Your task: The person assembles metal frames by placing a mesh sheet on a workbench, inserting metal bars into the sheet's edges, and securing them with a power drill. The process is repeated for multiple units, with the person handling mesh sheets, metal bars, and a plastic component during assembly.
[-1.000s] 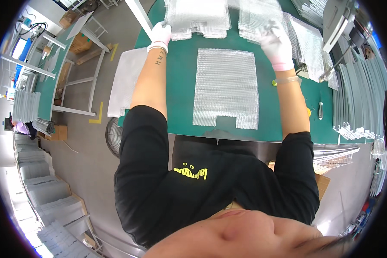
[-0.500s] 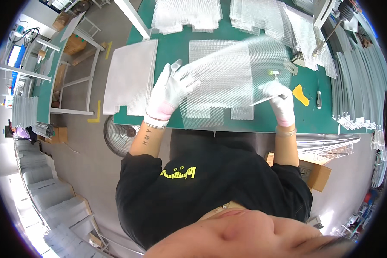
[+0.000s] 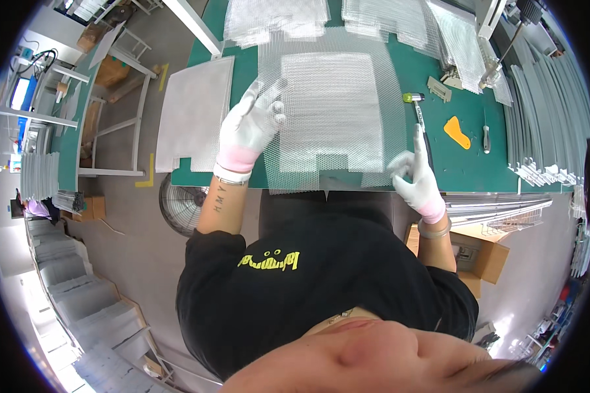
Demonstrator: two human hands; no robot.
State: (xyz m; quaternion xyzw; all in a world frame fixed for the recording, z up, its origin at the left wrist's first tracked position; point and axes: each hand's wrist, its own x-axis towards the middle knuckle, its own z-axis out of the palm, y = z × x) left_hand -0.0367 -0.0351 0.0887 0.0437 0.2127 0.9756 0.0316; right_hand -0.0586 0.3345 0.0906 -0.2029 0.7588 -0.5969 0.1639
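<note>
A large, see-through wire mesh sheet (image 3: 395,85) lies across the table. Under it shows a notched stack of mesh panels (image 3: 331,105). At the sheet's left edge my white-gloved left hand (image 3: 249,124) is open, its fingers spread and its palm empty. My gloved right hand (image 3: 418,180) is over the sheet's lower right edge, index finger stretched out and the others loosely bent apart; whether their tips touch the mesh is unclear. Beside the right index finger lies a hammer (image 3: 420,118) with a green-yellow face, its dark handle partly behind the hand.
More notched panels (image 3: 196,111) lie on the left of the green table (image 3: 452,173). Mesh stacks (image 3: 275,19) line its far side. An orange, curved flat piece (image 3: 457,132) and a screwdriver (image 3: 486,139) lie at right, near racked grey strips (image 3: 544,124). A floor fan (image 3: 183,206) stands below the table's left edge.
The mesh sheet, raised and slanting before, now lies flat over the panel stack. My right hand has moved down toward the near edge and loosened, uncovering the hammer. My left hand has shifted slightly left.
</note>
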